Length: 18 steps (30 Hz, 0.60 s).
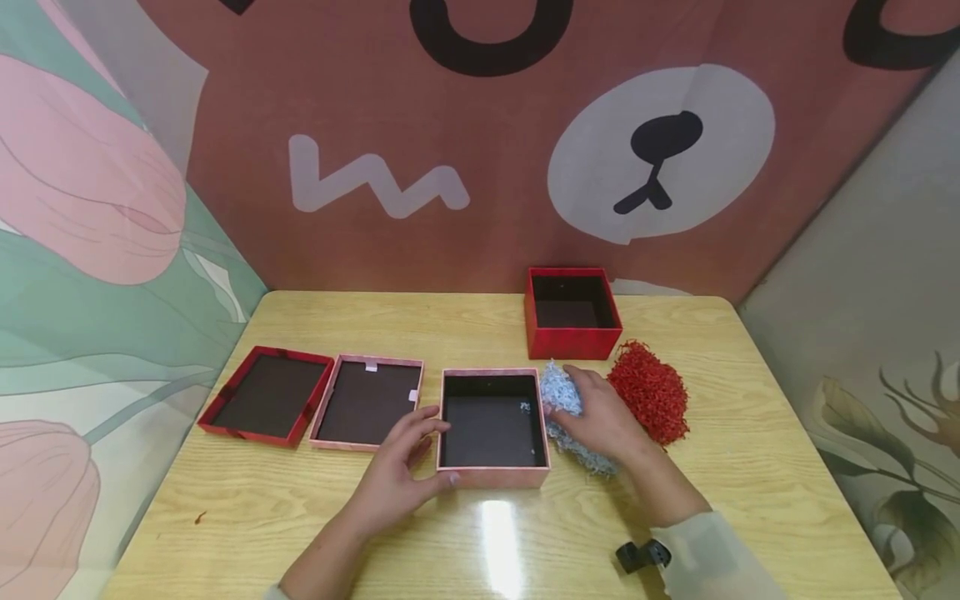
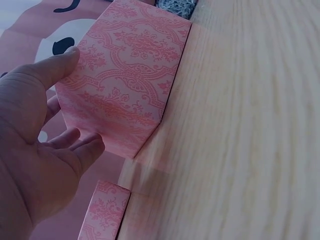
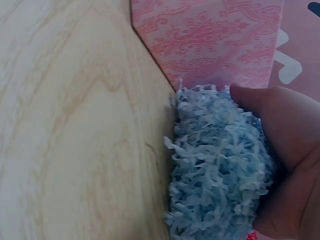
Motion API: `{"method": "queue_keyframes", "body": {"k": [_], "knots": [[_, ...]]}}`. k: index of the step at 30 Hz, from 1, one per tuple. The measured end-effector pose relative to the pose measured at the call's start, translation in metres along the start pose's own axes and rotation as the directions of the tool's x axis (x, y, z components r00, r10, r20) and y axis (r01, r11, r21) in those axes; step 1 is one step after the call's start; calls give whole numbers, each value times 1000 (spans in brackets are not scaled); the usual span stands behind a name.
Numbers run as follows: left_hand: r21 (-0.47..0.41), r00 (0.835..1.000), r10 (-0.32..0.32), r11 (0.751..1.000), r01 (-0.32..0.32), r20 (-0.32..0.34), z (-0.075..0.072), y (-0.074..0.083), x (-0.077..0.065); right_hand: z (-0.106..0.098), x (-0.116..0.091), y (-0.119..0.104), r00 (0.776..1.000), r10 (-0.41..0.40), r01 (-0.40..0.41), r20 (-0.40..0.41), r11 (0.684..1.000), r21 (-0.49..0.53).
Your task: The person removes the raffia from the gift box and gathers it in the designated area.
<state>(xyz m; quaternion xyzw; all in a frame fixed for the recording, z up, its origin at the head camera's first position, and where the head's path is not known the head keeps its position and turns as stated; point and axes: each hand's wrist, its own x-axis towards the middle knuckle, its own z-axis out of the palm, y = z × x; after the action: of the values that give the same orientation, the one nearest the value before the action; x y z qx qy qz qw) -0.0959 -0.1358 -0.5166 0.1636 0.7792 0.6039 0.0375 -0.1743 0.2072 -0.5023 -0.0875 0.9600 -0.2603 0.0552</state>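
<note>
A pink patterned box point(image 1: 491, 477) stands lidless in the middle of the table, with a few pale blue shreds inside its dark interior. At its left side is my left hand point(image 1: 397, 475), the thumb near the front corner and the fingers loosely bent by the left wall. In the left wrist view the thumb lies against the pink box point(image 2: 135, 65). Right of the box, my right hand point(image 1: 600, 417) grips a clump of light blue shredded paper point(image 1: 561, 392). The right wrist view shows its thumb over the top of the shredded paper point(image 3: 217, 160), close to the box wall.
A red box point(image 1: 573, 342) stands open at the back. Red shredded paper point(image 1: 648, 392) is heaped to the right. On the left lie a pink lid point(image 1: 360, 408) and a red lid point(image 1: 266, 396), insides up. A small black object point(image 1: 643, 556) is beside the right sleeve.
</note>
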Motion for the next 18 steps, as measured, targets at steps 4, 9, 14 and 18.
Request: {"method": "queue_keyframes", "body": {"k": [4,9,14,18], "knots": [[4,1000,-4,1000,4,-4,-2,3,0,-5,-3,-1,1000,-9,9,9,999,31],[3,1000,-16,1000,16,-4,-3,6,-1,-11,-8,-1,1000,-19,19,10,999,49],[11,1000,3,1000,-3,-20,-5,7,-2,-18,-15,-4,1000,-23,24,-5,997,79],[21,999,13,1000,-12,-35,-7,8,-1,-27,-21,-10,999,-13,17,-33,994,109]]}}
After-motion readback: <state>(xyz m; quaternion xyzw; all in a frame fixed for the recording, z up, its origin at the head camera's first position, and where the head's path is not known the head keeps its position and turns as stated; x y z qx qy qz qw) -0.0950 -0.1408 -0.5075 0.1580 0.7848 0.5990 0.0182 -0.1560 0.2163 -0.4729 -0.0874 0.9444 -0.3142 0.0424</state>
